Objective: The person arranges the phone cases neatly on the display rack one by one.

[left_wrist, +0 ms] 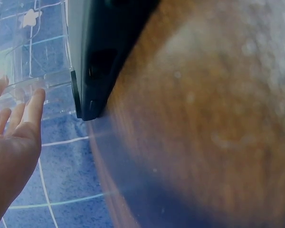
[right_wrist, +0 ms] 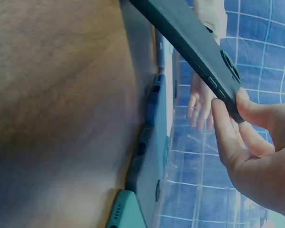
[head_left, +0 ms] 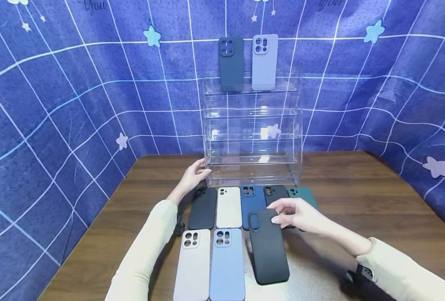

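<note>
My right hand (head_left: 299, 213) pinches a black phone case (head_left: 269, 251) by its upper right corner, thumb on one face and fingers on the other. The case is tilted above the table, its camera cutout at the top; in the right wrist view it is seen edge-on. My left hand (head_left: 193, 177) holds the lower left side of a clear display rack (head_left: 252, 159), with the thumb at the front. In the left wrist view, the left hand's fingers (left_wrist: 35, 107) meet the clear plastic. A dark blue-grey case (head_left: 231, 69) and a lavender case (head_left: 264, 69) stand on the top tier.
Along the rack's foot lie a black case (head_left: 202, 209), a cream case (head_left: 229, 209), a blue case (head_left: 253, 205), another black case (head_left: 276, 193) and a green case (head_left: 303, 195). Nearer are a pale pinkish case (head_left: 193, 271) and a light blue case (head_left: 227, 271). A patterned blue cloth (head_left: 94, 104) surrounds the wooden table (head_left: 357, 184).
</note>
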`<state>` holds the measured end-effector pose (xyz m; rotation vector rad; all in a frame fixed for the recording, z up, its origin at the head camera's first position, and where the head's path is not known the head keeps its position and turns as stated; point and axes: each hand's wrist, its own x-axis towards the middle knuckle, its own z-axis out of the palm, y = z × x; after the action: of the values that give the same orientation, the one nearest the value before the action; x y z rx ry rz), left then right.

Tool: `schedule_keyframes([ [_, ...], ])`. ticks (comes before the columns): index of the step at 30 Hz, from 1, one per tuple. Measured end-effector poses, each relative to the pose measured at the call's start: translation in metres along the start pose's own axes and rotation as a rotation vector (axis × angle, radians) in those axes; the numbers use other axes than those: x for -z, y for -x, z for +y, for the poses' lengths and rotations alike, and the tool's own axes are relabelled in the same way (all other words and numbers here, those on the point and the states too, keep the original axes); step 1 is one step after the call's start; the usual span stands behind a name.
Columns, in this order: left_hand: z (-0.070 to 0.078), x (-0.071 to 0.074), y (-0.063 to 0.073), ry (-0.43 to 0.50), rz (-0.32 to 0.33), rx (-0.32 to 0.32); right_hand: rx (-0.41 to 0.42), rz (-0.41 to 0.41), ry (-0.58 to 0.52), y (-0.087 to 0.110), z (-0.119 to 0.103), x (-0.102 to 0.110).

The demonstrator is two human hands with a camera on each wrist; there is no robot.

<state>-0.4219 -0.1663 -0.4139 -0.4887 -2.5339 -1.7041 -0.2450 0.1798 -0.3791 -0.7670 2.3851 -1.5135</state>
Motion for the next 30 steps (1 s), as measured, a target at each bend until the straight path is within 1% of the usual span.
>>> schedule_keyframes([
  [7, 0.003, 0.0, -0.001, -0.003, 0.003, -0.002, 0.025, 0.041, 0.018, -0.003, -0.011, 0.012],
  [13, 0.003, 0.0, 0.0, 0.0, 0.001, 0.001, 0.049, 0.122, 0.046, -0.005, -0.029, 0.028],
  [16, 0.003, 0.001, 0.001, -0.017, 0.007, 0.006, 0.079, 0.164, 0.073, -0.006, -0.039, 0.038],
  [18, 0.003, 0.002, 0.001, -0.028, 0.005, 0.005, 0.091, 0.186, 0.112, -0.007, -0.045, 0.046],
  [21, 0.003, 0.003, 0.0, -0.05, -0.003, 0.001, 0.087, 0.216, 0.16, -0.009, -0.052, 0.058],
  [24, 0.004, 0.004, -0.001, -0.096, -0.007, 0.0, 0.07, 0.239, 0.182, -0.012, -0.058, 0.068],
  [26, 0.005, 0.006, -0.001, -0.127, -0.005, 0.003, 0.08, 0.254, 0.197, -0.014, -0.062, 0.074],
  [28, 0.006, 0.008, -0.002, -0.135, -0.002, 0.01, 0.098, 0.27, 0.219, -0.017, -0.066, 0.079],
  [30, 0.007, 0.009, -0.003, -0.123, -0.003, 0.007, 0.122, 0.29, 0.233, -0.02, -0.069, 0.085],
])
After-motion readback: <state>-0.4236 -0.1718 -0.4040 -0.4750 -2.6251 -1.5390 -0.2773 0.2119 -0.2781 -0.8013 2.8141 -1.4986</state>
